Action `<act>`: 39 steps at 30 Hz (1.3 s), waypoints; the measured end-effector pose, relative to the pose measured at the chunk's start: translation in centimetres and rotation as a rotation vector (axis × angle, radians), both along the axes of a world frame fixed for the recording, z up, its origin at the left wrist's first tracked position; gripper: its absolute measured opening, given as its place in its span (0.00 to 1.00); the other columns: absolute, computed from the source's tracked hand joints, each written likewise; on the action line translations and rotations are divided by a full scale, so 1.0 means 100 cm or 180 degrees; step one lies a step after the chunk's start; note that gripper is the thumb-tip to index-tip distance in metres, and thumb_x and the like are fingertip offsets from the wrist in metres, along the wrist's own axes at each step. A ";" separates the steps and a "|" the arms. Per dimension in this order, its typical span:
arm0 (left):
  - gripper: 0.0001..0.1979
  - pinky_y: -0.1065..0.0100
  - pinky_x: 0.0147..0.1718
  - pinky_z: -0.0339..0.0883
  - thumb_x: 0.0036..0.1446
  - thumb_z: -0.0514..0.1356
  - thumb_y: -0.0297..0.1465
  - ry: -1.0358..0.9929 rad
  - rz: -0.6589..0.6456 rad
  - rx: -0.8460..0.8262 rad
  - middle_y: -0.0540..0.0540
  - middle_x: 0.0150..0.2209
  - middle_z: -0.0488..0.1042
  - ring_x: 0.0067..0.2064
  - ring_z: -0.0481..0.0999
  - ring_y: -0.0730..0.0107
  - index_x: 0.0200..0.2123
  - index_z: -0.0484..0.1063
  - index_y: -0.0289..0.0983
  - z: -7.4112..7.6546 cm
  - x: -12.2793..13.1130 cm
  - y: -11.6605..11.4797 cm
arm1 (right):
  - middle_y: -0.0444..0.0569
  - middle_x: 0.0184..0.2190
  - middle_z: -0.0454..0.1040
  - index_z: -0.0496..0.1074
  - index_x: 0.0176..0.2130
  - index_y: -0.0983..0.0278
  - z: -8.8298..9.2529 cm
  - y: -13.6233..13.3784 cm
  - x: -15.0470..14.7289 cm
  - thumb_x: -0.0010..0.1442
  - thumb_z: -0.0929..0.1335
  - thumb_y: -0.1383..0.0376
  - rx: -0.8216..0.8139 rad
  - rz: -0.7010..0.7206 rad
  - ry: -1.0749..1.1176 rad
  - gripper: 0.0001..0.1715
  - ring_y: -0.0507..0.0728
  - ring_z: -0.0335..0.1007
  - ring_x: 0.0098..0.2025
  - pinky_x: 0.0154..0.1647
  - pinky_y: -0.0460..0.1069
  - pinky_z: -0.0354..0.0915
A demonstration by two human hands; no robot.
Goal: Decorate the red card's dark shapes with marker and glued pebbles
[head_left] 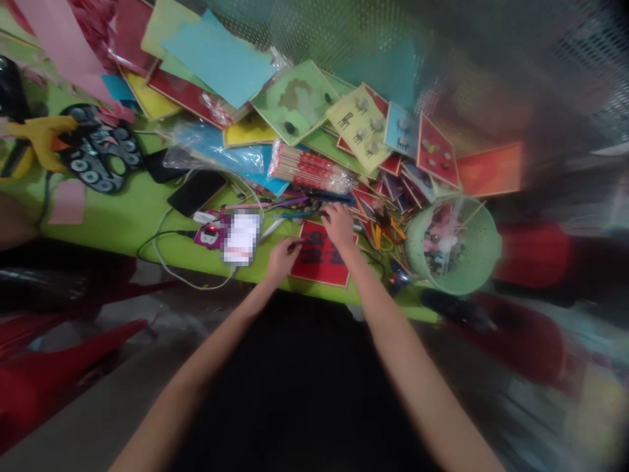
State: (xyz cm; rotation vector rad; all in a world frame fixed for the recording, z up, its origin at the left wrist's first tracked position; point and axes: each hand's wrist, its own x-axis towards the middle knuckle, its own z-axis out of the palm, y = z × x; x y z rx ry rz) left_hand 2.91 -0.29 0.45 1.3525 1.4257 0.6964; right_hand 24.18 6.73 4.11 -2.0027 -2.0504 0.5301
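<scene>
My left hand (282, 257) is closed in a pinch on a thin dark tool, perhaps a pen, whose tip touches a red card (319, 257) lying at the near edge of the green table (122, 216). My right hand (338, 224) rests on the far side of that card, fingers curled down over it among pens and markers (295, 204); what it grips, if anything, is hidden. The picture is blurred by motion.
A green plastic basket (455, 246) of small bits stands right of the card. A packet of sticks (307, 169), many coloured cards (354, 121), a black phone (196, 191), white cables (189, 278) and a glue gun (39, 141) crowd the table.
</scene>
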 end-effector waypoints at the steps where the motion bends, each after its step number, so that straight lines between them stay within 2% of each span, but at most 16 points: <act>1: 0.11 0.61 0.48 0.72 0.63 0.61 0.33 -0.0018 0.0000 0.0001 0.43 0.46 0.84 0.46 0.80 0.58 0.45 0.82 0.41 0.000 0.000 0.000 | 0.58 0.51 0.77 0.80 0.50 0.62 -0.001 0.001 -0.005 0.68 0.69 0.69 -0.0023 -0.0009 -0.0057 0.13 0.69 0.68 0.56 0.60 0.62 0.65; 9: 0.11 0.60 0.49 0.72 0.62 0.62 0.35 -0.0097 0.0132 -0.0083 0.43 0.45 0.84 0.45 0.81 0.57 0.43 0.82 0.40 -0.003 0.001 0.001 | 0.60 0.48 0.79 0.77 0.49 0.64 -0.009 -0.002 -0.010 0.68 0.67 0.72 -0.0065 -0.0075 0.0028 0.12 0.69 0.70 0.56 0.61 0.64 0.64; 17: 0.12 0.55 0.52 0.71 0.60 0.62 0.36 -0.0312 0.0313 -0.0210 0.40 0.46 0.84 0.47 0.81 0.54 0.43 0.83 0.38 -0.011 0.001 0.005 | 0.60 0.49 0.80 0.79 0.47 0.64 -0.012 -0.004 -0.005 0.69 0.67 0.68 -0.0043 -0.0168 0.0050 0.12 0.69 0.71 0.56 0.62 0.64 0.64; 22: 0.12 0.56 0.52 0.73 0.58 0.64 0.37 -0.0582 0.0420 -0.0400 0.42 0.43 0.84 0.45 0.81 0.55 0.41 0.82 0.38 -0.016 -0.006 0.014 | 0.58 0.46 0.81 0.79 0.45 0.63 -0.016 -0.003 -0.002 0.70 0.65 0.66 0.0178 -0.0311 0.0320 0.11 0.66 0.73 0.52 0.60 0.61 0.67; 26: 0.14 0.58 0.50 0.74 0.56 0.67 0.39 -0.0828 0.0516 -0.0572 0.43 0.42 0.84 0.45 0.80 0.57 0.42 0.82 0.37 -0.017 -0.011 0.016 | 0.56 0.45 0.81 0.76 0.47 0.61 -0.010 -0.009 -0.001 0.70 0.66 0.63 0.0109 -0.0650 0.0843 0.10 0.64 0.76 0.49 0.57 0.59 0.69; 29: 0.18 0.59 0.50 0.74 0.56 0.68 0.42 -0.1021 0.0569 -0.0676 0.42 0.44 0.84 0.47 0.80 0.56 0.45 0.82 0.37 -0.012 -0.009 0.012 | 0.52 0.45 0.81 0.74 0.47 0.59 0.001 -0.024 -0.005 0.68 0.68 0.60 0.0070 -0.0802 0.1512 0.09 0.61 0.77 0.47 0.56 0.56 0.71; 33: 0.24 0.59 0.48 0.75 0.56 0.69 0.48 -0.1320 0.0511 -0.0853 0.41 0.45 0.84 0.46 0.82 0.56 0.49 0.82 0.37 0.004 0.001 0.005 | 0.49 0.45 0.81 0.73 0.49 0.58 0.017 -0.052 -0.018 0.61 0.72 0.60 0.0035 -0.0859 0.2216 0.16 0.58 0.77 0.45 0.54 0.54 0.73; 36: 0.28 0.60 0.47 0.75 0.54 0.71 0.51 -0.1651 0.0423 -0.1039 0.41 0.45 0.85 0.46 0.83 0.58 0.50 0.82 0.37 0.018 0.011 0.002 | 0.49 0.45 0.80 0.74 0.50 0.58 0.026 -0.071 -0.026 0.60 0.73 0.62 0.0091 -0.0735 0.2304 0.18 0.58 0.76 0.45 0.53 0.54 0.73; 39: 0.28 0.62 0.44 0.75 0.51 0.74 0.49 -0.1956 0.0357 -0.1182 0.43 0.43 0.85 0.42 0.82 0.63 0.48 0.82 0.37 0.027 0.019 0.000 | 0.51 0.48 0.79 0.75 0.52 0.57 0.034 -0.084 -0.030 0.62 0.71 0.64 0.0136 -0.0572 0.2015 0.18 0.60 0.76 0.48 0.55 0.56 0.73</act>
